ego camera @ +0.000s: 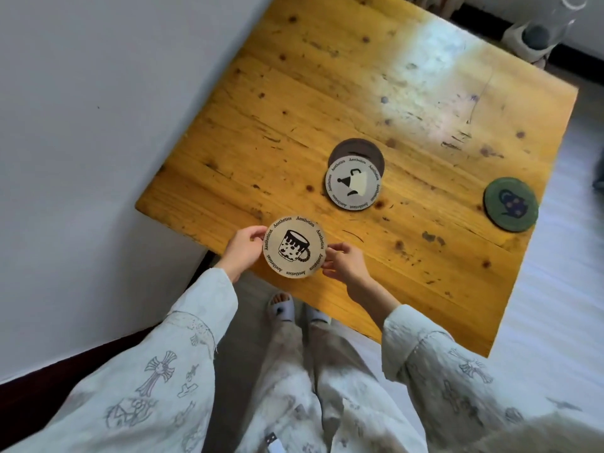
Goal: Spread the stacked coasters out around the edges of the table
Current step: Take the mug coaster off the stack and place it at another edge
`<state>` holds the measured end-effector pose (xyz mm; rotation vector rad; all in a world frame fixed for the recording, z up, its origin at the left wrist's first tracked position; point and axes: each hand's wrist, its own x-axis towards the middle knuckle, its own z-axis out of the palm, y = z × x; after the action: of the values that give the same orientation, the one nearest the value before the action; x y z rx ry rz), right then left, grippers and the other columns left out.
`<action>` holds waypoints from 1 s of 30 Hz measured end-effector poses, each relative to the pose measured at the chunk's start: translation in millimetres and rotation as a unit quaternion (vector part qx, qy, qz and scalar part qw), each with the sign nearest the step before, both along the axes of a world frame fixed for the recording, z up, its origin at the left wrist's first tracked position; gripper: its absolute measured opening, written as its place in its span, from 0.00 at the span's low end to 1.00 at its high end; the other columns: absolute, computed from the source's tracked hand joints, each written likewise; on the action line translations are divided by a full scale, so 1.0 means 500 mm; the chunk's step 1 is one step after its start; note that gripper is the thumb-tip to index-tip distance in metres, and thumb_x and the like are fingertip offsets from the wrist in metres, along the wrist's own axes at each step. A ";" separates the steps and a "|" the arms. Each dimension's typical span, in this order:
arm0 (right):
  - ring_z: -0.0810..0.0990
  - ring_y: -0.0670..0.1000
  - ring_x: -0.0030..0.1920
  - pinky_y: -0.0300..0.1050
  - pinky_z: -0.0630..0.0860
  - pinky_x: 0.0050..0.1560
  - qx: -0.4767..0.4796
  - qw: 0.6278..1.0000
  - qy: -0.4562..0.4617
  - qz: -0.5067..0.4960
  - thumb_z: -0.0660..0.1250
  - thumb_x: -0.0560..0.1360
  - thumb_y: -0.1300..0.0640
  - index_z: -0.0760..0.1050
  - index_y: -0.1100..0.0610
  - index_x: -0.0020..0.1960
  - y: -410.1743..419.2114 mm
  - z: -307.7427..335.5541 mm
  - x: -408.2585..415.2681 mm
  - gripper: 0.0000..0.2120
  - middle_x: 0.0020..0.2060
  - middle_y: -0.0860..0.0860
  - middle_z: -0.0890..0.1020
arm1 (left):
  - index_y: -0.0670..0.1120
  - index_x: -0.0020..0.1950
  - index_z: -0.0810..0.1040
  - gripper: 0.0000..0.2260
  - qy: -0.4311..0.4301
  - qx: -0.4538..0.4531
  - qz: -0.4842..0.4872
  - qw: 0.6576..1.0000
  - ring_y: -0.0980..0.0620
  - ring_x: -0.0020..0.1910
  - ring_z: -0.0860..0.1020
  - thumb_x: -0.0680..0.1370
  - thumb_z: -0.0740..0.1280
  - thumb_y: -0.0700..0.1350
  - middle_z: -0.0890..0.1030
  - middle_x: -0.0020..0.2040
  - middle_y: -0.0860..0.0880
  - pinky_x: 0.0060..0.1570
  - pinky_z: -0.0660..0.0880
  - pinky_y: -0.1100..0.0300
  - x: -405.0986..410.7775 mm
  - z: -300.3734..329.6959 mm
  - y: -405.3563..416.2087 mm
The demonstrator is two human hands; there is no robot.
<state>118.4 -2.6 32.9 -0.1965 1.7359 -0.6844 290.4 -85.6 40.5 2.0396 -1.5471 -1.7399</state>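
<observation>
The left hand (243, 248) and right hand (343, 261) pinch opposite rims of the mug coaster (295, 246) at the table's (294, 93) near-left corner, so this one looks about placed. Mid-table, a pale coaster (353, 184) overlaps a dark one (354, 148), still stacked. A green coaster (511, 204) sits at the right edge. Nothing obstructs.

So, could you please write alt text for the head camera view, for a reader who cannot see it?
Both hands, left hand and right hand, hold a beige mug-print coaster by its edges over the near edge of a wooden table. Farther in, a beige coaster overlaps a dark brown coaster; a green coaster lies near the right edge.
</observation>
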 end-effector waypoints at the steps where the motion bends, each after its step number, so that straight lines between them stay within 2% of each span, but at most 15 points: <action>1: 0.76 0.52 0.40 0.43 0.76 0.40 0.008 1.000 0.000 -0.002 0.58 0.78 0.60 0.72 0.61 0.57 -0.001 -0.008 0.006 0.10 0.37 0.54 0.77 | 0.44 0.67 0.68 0.18 -0.004 0.005 -0.007 1.000 0.46 0.62 0.72 0.77 0.54 0.36 0.74 0.65 0.45 0.64 0.70 0.48 0.004 -0.005 -0.002; 7: 0.76 0.50 0.35 0.47 0.77 0.47 0.030 0.999 0.011 0.007 0.60 0.77 0.60 0.73 0.60 0.60 0.004 -0.039 0.035 0.13 0.44 0.58 0.79 | 0.43 0.68 0.66 0.20 -0.012 0.030 -0.016 0.999 0.45 0.65 0.70 0.77 0.52 0.35 0.72 0.67 0.44 0.66 0.68 0.46 0.020 -0.024 0.005; 13: 0.78 0.50 0.37 0.42 0.78 0.39 0.045 0.998 0.019 0.029 0.59 0.77 0.58 0.72 0.60 0.62 0.007 -0.046 0.048 0.15 0.48 0.57 0.80 | 0.41 0.69 0.66 0.20 0.001 0.046 -0.009 0.999 0.45 0.66 0.70 0.77 0.51 0.34 0.72 0.68 0.43 0.67 0.67 0.46 0.037 -0.034 0.020; 15: 0.80 0.53 0.44 0.48 0.80 0.46 0.043 0.998 0.029 0.035 0.59 0.76 0.58 0.72 0.60 0.63 0.004 -0.048 0.049 0.16 0.53 0.58 0.81 | 0.40 0.69 0.66 0.20 0.002 0.042 -0.012 0.999 0.45 0.67 0.69 0.77 0.51 0.34 0.71 0.69 0.44 0.67 0.66 0.47 0.041 -0.038 0.023; 17: 0.79 0.58 0.56 0.55 0.77 0.59 0.043 0.997 0.042 0.051 0.59 0.76 0.57 0.72 0.59 0.63 0.003 -0.050 0.050 0.17 0.59 0.59 0.79 | 0.40 0.69 0.65 0.20 0.001 0.038 -0.014 0.999 0.46 0.67 0.68 0.78 0.50 0.34 0.70 0.70 0.44 0.68 0.66 0.47 0.043 -0.041 0.025; 18: 0.77 0.58 0.59 0.57 0.75 0.61 0.043 0.996 0.045 0.057 0.59 0.76 0.57 0.72 0.59 0.64 0.003 -0.050 0.051 0.17 0.60 0.59 0.79 | 0.40 0.69 0.65 0.20 0.003 0.035 -0.014 0.999 0.46 0.68 0.68 0.78 0.50 0.34 0.69 0.70 0.44 0.68 0.65 0.47 0.044 -0.042 0.026; 27: 0.77 0.55 0.57 0.54 0.76 0.60 0.040 0.996 0.028 0.072 0.58 0.77 0.57 0.69 0.60 0.66 0.007 -0.057 0.055 0.19 0.62 0.59 0.77 | 0.40 0.69 0.65 0.20 -0.004 0.004 -0.038 0.999 0.46 0.68 0.66 0.78 0.51 0.34 0.64 0.69 0.42 0.69 0.65 0.48 0.038 -0.049 0.033; 30: 0.76 0.56 0.61 0.52 0.76 0.60 0.025 0.995 0.027 0.097 0.57 0.78 0.58 0.67 0.62 0.68 0.006 -0.052 0.056 0.20 0.64 0.59 0.75 | 0.40 0.69 0.65 0.19 -0.013 -0.008 -0.048 0.999 0.46 0.66 0.67 0.78 0.53 0.36 0.64 0.68 0.43 0.69 0.63 0.54 0.039 -0.055 0.044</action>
<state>146.3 0.3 6.9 -0.3470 1.7571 -0.4958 309.8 -63.8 12.8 2.0207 -1.6891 -1.7319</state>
